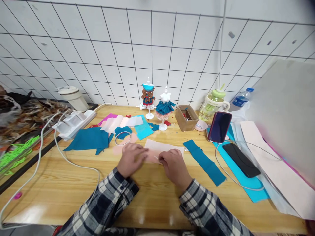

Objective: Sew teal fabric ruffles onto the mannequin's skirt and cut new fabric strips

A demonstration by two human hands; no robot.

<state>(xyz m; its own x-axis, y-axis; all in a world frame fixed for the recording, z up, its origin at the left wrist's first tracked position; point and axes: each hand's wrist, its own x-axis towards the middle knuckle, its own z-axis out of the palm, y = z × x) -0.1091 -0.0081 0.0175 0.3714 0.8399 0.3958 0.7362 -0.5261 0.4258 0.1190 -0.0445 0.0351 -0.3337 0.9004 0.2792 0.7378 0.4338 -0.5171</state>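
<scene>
A pale pink strip (161, 146) lies flat on the table between my hands. My left hand (131, 159) rests at its left end with the fingers spread a little. My right hand (174, 165) is closed over the strip's right part, pinching a thin white thing (157, 158) whose end sticks out to the left. A white hoop (115, 141) lies just beyond my left hand, over teal and pink scraps. To the right of my right hand lies a long teal strip (205, 162).
Behind the strip stand two small dressed mannequins (148, 98) (164, 108) and a cardboard box (187, 123). A phone (219, 127), a black phone (241, 159) and a cup (213, 105) are right. A power strip (76, 124) and cables lie left.
</scene>
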